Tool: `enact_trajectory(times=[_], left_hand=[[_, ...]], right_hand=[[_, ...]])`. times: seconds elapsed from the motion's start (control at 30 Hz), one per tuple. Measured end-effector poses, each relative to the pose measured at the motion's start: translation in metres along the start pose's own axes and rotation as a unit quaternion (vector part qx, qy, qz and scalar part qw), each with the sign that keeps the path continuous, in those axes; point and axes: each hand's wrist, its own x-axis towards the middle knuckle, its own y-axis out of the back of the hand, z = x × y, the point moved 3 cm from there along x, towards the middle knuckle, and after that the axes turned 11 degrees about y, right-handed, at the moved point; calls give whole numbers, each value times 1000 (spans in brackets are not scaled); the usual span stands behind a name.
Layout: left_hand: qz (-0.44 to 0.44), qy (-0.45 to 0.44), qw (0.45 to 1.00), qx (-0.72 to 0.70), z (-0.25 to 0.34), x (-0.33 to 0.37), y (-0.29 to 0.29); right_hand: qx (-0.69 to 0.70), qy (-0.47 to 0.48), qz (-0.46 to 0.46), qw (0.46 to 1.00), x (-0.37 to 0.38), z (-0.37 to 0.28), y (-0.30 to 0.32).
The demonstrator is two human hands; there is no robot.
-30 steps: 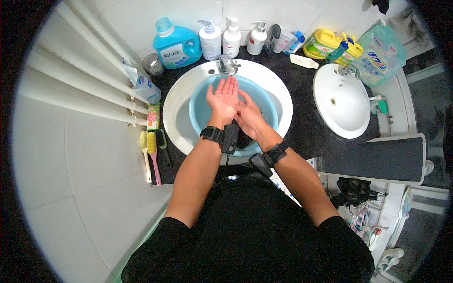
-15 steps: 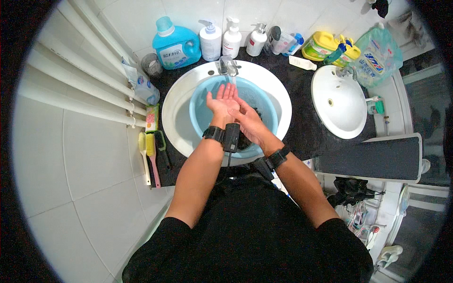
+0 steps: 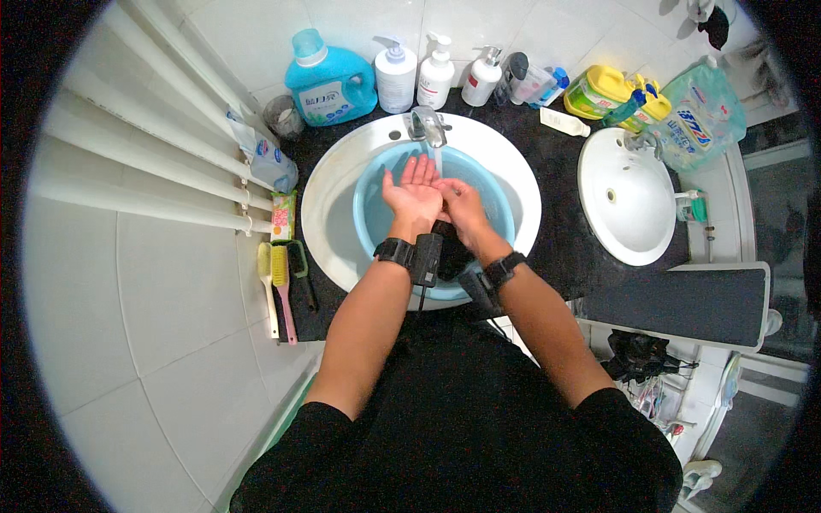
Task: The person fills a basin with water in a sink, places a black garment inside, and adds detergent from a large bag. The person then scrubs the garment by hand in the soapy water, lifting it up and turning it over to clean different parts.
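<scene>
My left hand (image 3: 416,198) is held palm up over a light blue basin (image 3: 363,224), its fingers stretched out and nothing lying on the palm. Bent and drawn together, the fingers of my right hand (image 3: 464,207) meet the little-finger side of the left hand; whether they hold anything is hidden. A stream of water falls from the chrome faucet (image 3: 430,128) just beyond the fingertips. Dark material (image 3: 455,261) shows in the basin beneath my hands. The basin sits in a white oval sink (image 3: 329,184). Both wrists wear black straps with small boxes.
Behind the sink stand a blue detergent jug (image 3: 329,90), several pump bottles (image 3: 395,79) and tubes. Yellow bottles (image 3: 599,90) and a smaller white sink (image 3: 620,218) are to the right. Brushes (image 3: 280,286) lie by the left wall. A grey-topped board (image 3: 676,299) juts in at right.
My right fingers have shifted from the left palm toward its outer edge and curled more. The whole view has shifted slightly, and the water stream shows more plainly.
</scene>
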Motion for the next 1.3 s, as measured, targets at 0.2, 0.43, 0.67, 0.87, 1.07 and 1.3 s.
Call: enact_trajectory(times=[0.2, 0.43, 0.67, 0.87, 1.07, 1.3], left_hand=[[36, 7, 999, 20, 5, 30, 14], [75, 6, 993, 86, 6, 60, 26], [18, 104, 987, 118, -7, 56, 18], [0, 125, 988, 93, -4, 34, 5], [-125, 208, 968, 68, -6, 31, -4], [-432, 268, 861, 18, 20, 60, 32]], right_hand=[[-70, -39, 15, 997, 29, 12, 7], [220, -37, 38, 974, 38, -13, -1], [-206, 158, -201, 945, 18, -15, -1], [-278, 269, -163, 908, 32, -14, 0], [-439, 379, -86, 810, 53, -11, 12], [208, -82, -38, 974, 53, -13, -7]])
